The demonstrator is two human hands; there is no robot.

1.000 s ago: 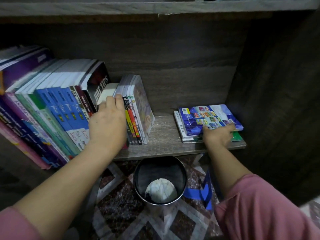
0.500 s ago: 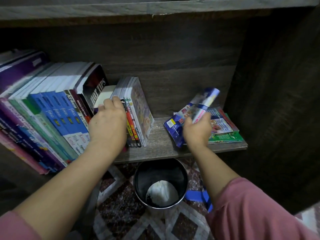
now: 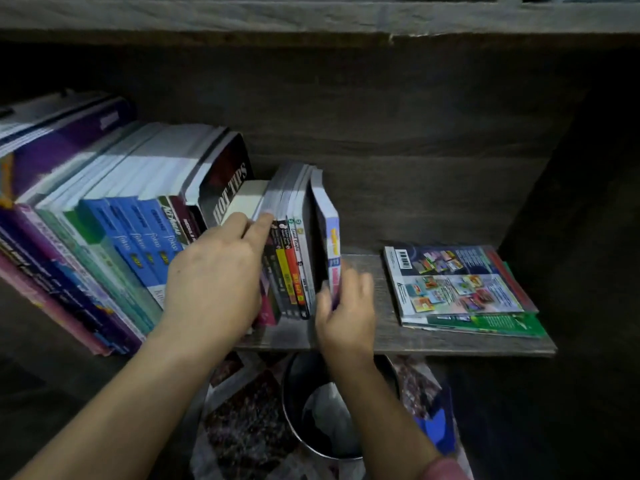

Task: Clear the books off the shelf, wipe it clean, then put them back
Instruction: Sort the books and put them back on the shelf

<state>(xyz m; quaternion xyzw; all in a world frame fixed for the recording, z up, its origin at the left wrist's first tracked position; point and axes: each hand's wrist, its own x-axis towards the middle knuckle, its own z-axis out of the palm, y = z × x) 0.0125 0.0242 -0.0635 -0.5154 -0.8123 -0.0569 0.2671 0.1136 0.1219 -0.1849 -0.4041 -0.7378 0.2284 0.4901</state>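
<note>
A row of leaning books fills the left of the wooden shelf. My left hand rests flat against the spines of a few thin books, fingers straight, holding them up. My right hand grips the lower edge of a thin blue book, which stands upright at the right end of the row. A small stack of flat books lies on the shelf's right end, a green one at the bottom.
A dark round waste bin with white paper inside stands on a patterned rug below the shelf. The cabinet's dark side wall closes the right. The board above overhangs the shelf.
My right hand lifted the blue book off the flat stack on the right, carried it left and stood it upright against the row. My left hand stayed on the spines.
</note>
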